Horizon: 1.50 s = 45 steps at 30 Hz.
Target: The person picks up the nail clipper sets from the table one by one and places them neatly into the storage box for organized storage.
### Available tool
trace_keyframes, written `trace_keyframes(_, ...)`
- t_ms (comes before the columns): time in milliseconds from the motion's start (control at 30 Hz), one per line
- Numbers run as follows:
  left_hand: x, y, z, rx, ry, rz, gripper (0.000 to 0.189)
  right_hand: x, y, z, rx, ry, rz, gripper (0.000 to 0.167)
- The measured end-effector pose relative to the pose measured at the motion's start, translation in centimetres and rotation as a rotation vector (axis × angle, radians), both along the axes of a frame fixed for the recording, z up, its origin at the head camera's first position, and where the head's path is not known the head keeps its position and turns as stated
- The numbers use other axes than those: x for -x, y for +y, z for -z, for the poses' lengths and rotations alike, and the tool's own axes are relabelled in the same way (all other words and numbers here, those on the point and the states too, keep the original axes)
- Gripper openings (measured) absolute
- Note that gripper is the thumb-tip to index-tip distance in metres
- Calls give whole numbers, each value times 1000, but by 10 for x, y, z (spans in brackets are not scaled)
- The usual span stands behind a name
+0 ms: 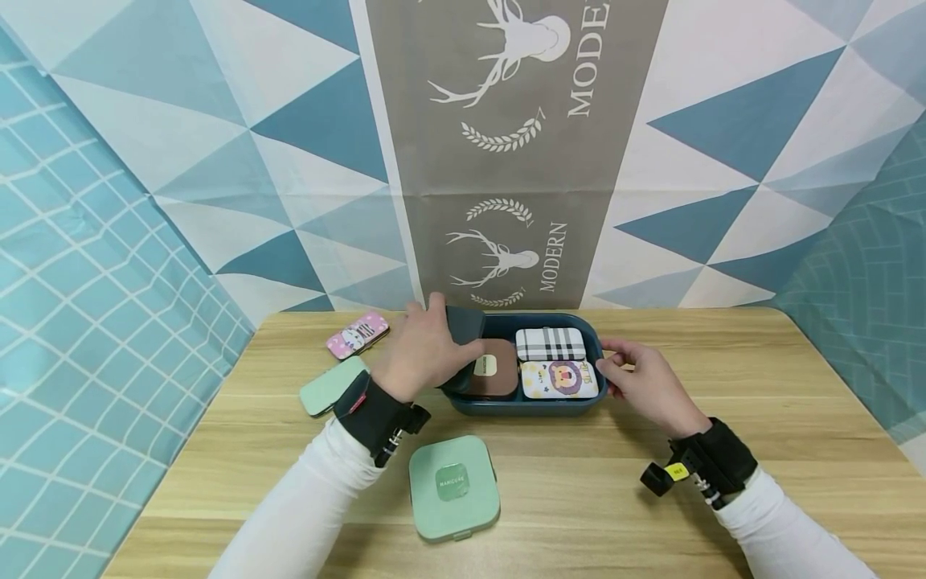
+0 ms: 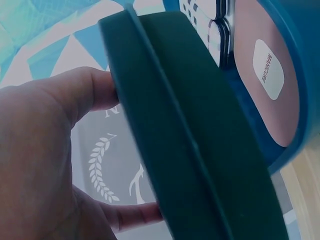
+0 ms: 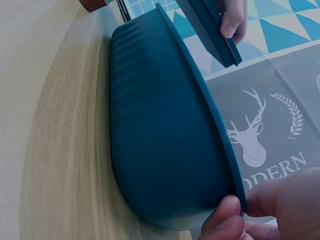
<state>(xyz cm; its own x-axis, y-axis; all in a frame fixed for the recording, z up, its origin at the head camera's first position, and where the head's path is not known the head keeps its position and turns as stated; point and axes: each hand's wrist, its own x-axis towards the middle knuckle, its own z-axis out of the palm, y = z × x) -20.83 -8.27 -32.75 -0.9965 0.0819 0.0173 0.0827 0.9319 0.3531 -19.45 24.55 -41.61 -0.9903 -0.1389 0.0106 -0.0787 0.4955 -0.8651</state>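
My left hand point(image 1: 419, 350) grips a dark green case point(image 1: 466, 326) with a seam along its side, thumb on one side and fingers on the other. The case is tilted at the left end of a dark blue bin point(image 1: 528, 408). Inside the bin lie a brown manicure case point(image 1: 499, 386), a plaid case point(image 1: 550, 344) and a lion-print case point(image 1: 557, 379). At the bin's right end my right hand point(image 1: 647, 382) pinches the rim; the right wrist view shows the thumb and fingers point(image 3: 227, 212) on either side of it.
A mint-green manicure case point(image 1: 463, 519) lies in front of the bin. To the left are a pale green case point(image 1: 325, 392) and a pink cartoon case point(image 1: 358, 334). The wooden table point(image 1: 579, 515) meets a patterned backdrop point(image 1: 506, 177) behind the bin.
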Motion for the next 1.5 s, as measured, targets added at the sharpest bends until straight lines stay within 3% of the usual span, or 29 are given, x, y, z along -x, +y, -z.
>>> trace_keyframes(900, 19, 28, 15, 25, 31, -33, 90, 1, 1, 3, 10, -7, 2, 48)
trace_keyframes(1500, 22, 40, 26, 42, 60, -38, 84, 1, 0, 2, 10, 1, -3, 48)
